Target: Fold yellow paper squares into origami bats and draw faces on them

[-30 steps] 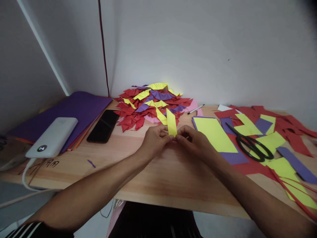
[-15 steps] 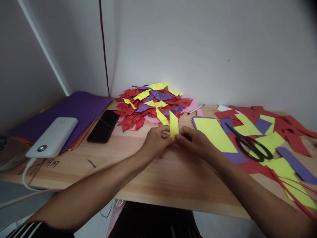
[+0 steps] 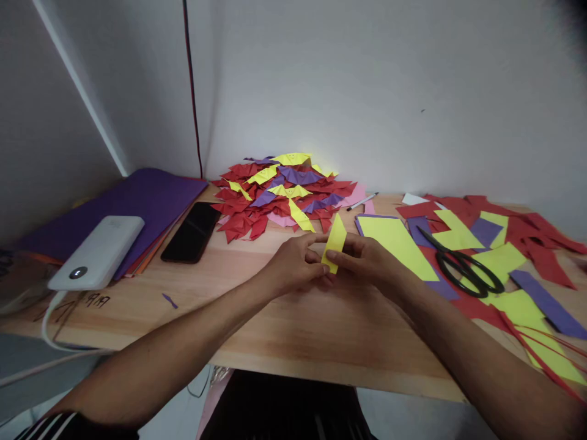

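Observation:
A narrow folded strip of yellow paper (image 3: 334,244) stands tilted to the right above the wooden table (image 3: 293,324). My left hand (image 3: 293,266) pinches its lower end from the left. My right hand (image 3: 367,263) pinches it from the right, fingers closed on the lower edge. Both hands meet at the middle of the table, just in front of a heap of folded red, purple and yellow paper shapes (image 3: 284,192).
A black phone (image 3: 191,232), a white power bank (image 3: 97,252) with a cable and a stack of purple sheets (image 3: 132,205) lie at the left. At the right lie a yellow sheet (image 3: 397,244), black scissors (image 3: 465,266), a pen (image 3: 362,201) and several paper offcuts.
The yellow strip has got shorter and now leans right instead of standing upright. Both hands have shifted slightly right and nearer to me.

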The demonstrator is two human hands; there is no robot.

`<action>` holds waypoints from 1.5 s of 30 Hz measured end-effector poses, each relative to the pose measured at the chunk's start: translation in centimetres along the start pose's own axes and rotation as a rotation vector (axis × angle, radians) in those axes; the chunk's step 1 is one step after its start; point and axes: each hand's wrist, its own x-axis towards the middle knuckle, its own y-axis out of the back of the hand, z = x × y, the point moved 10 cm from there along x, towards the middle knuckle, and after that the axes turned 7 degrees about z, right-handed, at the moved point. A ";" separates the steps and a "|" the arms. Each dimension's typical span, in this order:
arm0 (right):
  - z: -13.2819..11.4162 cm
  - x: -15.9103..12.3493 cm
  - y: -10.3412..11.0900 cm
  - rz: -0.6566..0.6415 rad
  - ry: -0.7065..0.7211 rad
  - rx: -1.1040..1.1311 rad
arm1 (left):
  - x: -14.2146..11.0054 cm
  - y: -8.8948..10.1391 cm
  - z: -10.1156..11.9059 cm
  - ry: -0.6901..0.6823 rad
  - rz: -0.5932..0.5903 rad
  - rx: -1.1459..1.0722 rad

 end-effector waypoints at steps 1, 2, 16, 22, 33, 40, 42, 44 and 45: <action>0.1 -0.1 0.0 -0.002 -0.016 0.035 | 0.0 0.0 0.0 0.001 -0.002 -0.005; 0.1 -0.1 0.0 0.004 -0.028 0.068 | 0.1 0.0 0.0 -0.003 0.003 -0.010; 0.7 -0.7 0.4 0.139 -0.113 0.088 | 0.0 0.5 0.9 -0.122 0.013 0.020; 0.5 -0.9 2.5 0.297 -0.129 0.000 | 0.5 2.1 0.7 -0.112 0.134 0.004; 0.0 -1.1 2.5 0.325 -0.055 -0.065 | 0.5 2.9 0.2 -0.058 0.234 -0.200; -0.5 -0.6 4.0 0.377 0.051 0.015 | 0.9 3.7 0.5 -0.111 0.252 -0.067; -1.0 -0.6 4.8 0.413 0.100 -0.012 | 1.1 3.5 0.5 -0.122 0.223 0.009; -1.5 -0.6 4.6 0.386 0.135 -0.120 | 1.1 3.3 0.8 -0.159 0.206 0.104; -1.7 -0.6 4.2 0.355 0.146 -0.186 | 1.0 3.2 1.0 -0.186 0.206 0.157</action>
